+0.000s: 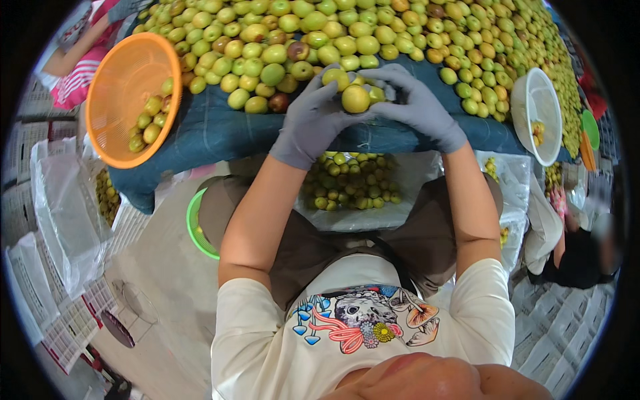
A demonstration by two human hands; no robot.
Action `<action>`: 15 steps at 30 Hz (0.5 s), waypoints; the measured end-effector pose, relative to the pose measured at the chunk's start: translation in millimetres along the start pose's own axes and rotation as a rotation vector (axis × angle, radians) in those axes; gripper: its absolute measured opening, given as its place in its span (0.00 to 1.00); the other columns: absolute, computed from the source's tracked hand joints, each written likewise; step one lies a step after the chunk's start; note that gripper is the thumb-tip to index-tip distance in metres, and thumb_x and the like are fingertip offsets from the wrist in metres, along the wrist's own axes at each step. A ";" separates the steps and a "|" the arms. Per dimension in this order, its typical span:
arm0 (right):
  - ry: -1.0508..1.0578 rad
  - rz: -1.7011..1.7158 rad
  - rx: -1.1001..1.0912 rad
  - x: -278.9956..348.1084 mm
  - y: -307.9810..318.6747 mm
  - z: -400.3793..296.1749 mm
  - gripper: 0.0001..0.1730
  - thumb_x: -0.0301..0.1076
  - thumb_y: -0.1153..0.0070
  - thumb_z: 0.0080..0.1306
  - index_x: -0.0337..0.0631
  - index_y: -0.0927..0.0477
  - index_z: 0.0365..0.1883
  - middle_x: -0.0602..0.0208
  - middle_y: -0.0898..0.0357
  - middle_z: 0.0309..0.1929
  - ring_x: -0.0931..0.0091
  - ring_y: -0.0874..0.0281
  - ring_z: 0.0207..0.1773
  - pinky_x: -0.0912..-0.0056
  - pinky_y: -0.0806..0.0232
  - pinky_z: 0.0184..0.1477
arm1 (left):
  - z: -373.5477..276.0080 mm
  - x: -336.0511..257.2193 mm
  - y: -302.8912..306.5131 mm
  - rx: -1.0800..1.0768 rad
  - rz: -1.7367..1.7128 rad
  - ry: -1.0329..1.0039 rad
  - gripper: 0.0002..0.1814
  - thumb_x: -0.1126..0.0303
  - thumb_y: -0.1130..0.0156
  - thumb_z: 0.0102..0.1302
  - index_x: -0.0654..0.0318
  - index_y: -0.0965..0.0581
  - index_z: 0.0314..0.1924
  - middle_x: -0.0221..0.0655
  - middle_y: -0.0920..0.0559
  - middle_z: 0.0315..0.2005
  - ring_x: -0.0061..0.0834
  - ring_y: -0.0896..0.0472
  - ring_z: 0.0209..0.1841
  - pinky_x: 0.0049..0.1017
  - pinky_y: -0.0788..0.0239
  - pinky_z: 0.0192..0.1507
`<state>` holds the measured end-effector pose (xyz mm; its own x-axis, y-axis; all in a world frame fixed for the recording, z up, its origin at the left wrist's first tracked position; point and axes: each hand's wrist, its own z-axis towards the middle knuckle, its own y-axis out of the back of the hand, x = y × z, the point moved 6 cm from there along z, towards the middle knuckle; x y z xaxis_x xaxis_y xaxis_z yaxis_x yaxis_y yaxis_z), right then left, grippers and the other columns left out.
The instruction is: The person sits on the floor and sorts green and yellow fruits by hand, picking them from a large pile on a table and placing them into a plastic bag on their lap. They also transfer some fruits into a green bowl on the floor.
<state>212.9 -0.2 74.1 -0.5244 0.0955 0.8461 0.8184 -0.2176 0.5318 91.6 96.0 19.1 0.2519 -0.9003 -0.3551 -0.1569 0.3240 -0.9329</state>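
Both my hands wear grey gloves and meet above the front edge of a table draped in dark blue cloth [240,127]. Several yellow-green jujube-like fruits [356,99] sit between them. My left hand [312,117] cups fruit from the left, its fingers curled around them. From the right, my right hand [417,102] closes its fingers and thumb about fruit too; its fingers partly hide what it holds. Just beyond my hands, a large heap of the same green, yellow and reddish fruits [275,52] covers the table.
An orange plastic basket [107,105] with some fruits leans at the table's left; a white basin [522,100] is at its right. Below, a plastic-lined crate [345,220] holds fruit between my knees. A green basket [192,220] stands beside my left leg. Other people sit at both sides.
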 end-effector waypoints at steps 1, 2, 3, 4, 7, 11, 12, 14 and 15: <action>-0.024 0.103 -0.048 -2.0 1.8 0.5 0.27 0.38 0.34 0.61 0.47 0.22 0.60 0.72 0.29 0.44 0.77 0.32 0.45 0.76 0.35 0.52 | -2.3 -4.4 -2.7 0.025 -0.038 -0.038 0.23 0.73 0.51 0.73 0.68 0.39 0.65 0.47 0.31 0.60 0.46 0.31 0.65 0.48 0.33 0.66; -0.061 0.127 -0.088 -3.9 4.6 -1.7 0.26 0.36 0.35 0.63 0.46 0.22 0.60 0.74 0.29 0.43 0.78 0.32 0.44 0.77 0.35 0.51 | -5.0 -9.3 -4.7 0.002 0.021 -0.081 0.22 0.73 0.50 0.73 0.67 0.38 0.65 0.48 0.31 0.61 0.47 0.32 0.65 0.54 0.34 0.65; -0.092 0.158 -0.122 -8.0 6.2 -3.1 0.24 0.35 0.37 0.64 0.44 0.22 0.59 0.76 0.29 0.42 0.80 0.32 0.43 0.79 0.35 0.50 | -7.5 -13.7 -6.1 -0.025 0.084 -0.121 0.22 0.73 0.50 0.73 0.66 0.38 0.64 0.48 0.32 0.61 0.49 0.32 0.66 0.60 0.36 0.64; -0.169 0.249 -0.161 -18.2 10.0 -6.6 0.23 0.34 0.38 0.66 0.43 0.22 0.59 0.76 0.28 0.42 0.81 0.31 0.43 0.79 0.36 0.51 | -9.1 -20.8 -7.1 -0.033 0.001 -0.142 0.22 0.73 0.49 0.73 0.65 0.38 0.64 0.47 0.32 0.60 0.49 0.32 0.65 0.61 0.36 0.64; -0.266 0.351 -0.292 -27.0 14.6 -11.4 0.20 0.33 0.42 0.69 0.40 0.22 0.59 0.76 0.26 0.44 0.83 0.30 0.46 0.82 0.36 0.51 | -18.2 -58.9 -8.2 -0.024 -0.089 -0.255 0.21 0.73 0.50 0.74 0.62 0.38 0.65 0.43 0.32 0.59 0.47 0.32 0.64 0.62 0.36 0.64; -0.321 0.290 -0.269 -41.4 25.6 -14.8 0.20 0.33 0.43 0.70 0.41 0.23 0.59 0.72 0.24 0.48 0.83 0.29 0.45 0.82 0.34 0.48 | -42.2 -115.9 7.3 -0.165 -0.010 -0.520 0.21 0.71 0.48 0.72 0.63 0.36 0.63 0.44 0.32 0.60 0.48 0.32 0.64 0.64 0.38 0.64; -0.319 0.280 -0.256 -44.9 25.7 -13.5 0.20 0.33 0.44 0.70 0.42 0.22 0.59 0.72 0.23 0.49 0.84 0.29 0.45 0.82 0.34 0.47 | -53.4 -130.4 10.4 -0.181 0.018 -0.584 0.21 0.71 0.48 0.72 0.63 0.36 0.62 0.44 0.32 0.60 0.49 0.33 0.64 0.64 0.38 0.64; -0.346 0.268 -0.246 -45.2 23.5 -13.1 0.19 0.34 0.45 0.71 0.42 0.22 0.59 0.72 0.22 0.50 0.84 0.29 0.44 0.83 0.35 0.47 | -77.3 -156.4 17.8 -0.203 0.000 -0.695 0.20 0.70 0.47 0.71 0.63 0.35 0.61 0.45 0.32 0.58 0.50 0.33 0.64 0.64 0.38 0.64; -0.339 0.266 -0.243 -40.2 21.8 -11.6 0.19 0.34 0.45 0.71 0.41 0.22 0.59 0.72 0.22 0.50 0.85 0.29 0.44 0.83 0.35 0.46 | -96.4 -169.3 18.4 -0.217 -0.005 -0.757 0.20 0.70 0.46 0.71 0.64 0.35 0.61 0.45 0.31 0.57 0.51 0.33 0.65 0.63 0.37 0.64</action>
<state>249.1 -20.0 51.3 -0.1661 0.3078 0.9368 0.8141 -0.4934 0.3064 -46.0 226.4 67.8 0.8228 -0.4334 -0.3678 -0.3176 0.1862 -0.9298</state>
